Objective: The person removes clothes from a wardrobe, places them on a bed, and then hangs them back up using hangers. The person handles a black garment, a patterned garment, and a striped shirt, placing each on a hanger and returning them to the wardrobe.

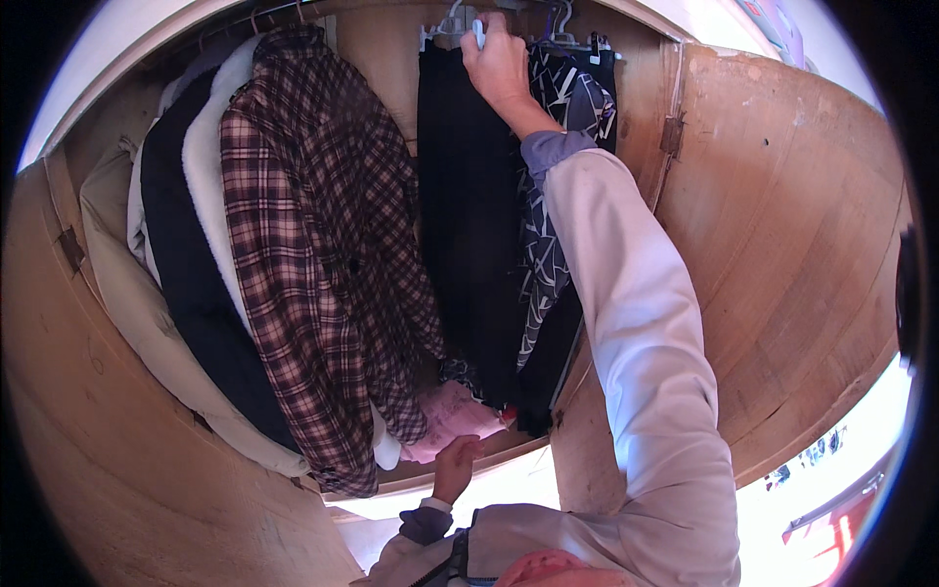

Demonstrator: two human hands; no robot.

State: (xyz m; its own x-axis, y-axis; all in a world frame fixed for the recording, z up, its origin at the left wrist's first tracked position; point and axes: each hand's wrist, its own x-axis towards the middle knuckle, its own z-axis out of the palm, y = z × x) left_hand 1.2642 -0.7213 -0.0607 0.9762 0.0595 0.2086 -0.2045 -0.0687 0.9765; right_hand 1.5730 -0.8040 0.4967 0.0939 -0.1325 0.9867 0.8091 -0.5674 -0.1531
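Note:
My right hand (495, 62) is raised to the top of the wardrobe, gripping a white clip (479, 34) at the waistband of black trousers (466, 220). The trousers hang from a clip hanger (449, 28), its far clip at their left corner. Just right of them, partly behind my forearm, hang dark trousers with a white line pattern (543, 227). My left hand (456, 464) is low, by the wardrobe's bottom edge, with fingers loosely bent and nothing visible in it. Beyond it lies pink cloth (458, 422); whether they touch is unclear.
A plaid shirt (308, 242), a dark garment with white fleece (209, 183) and a beige padded garment (147, 293) hang on the left. Wooden doors (785, 220) stand swung out on both sides. Another white hanger (563, 33) is at the top right.

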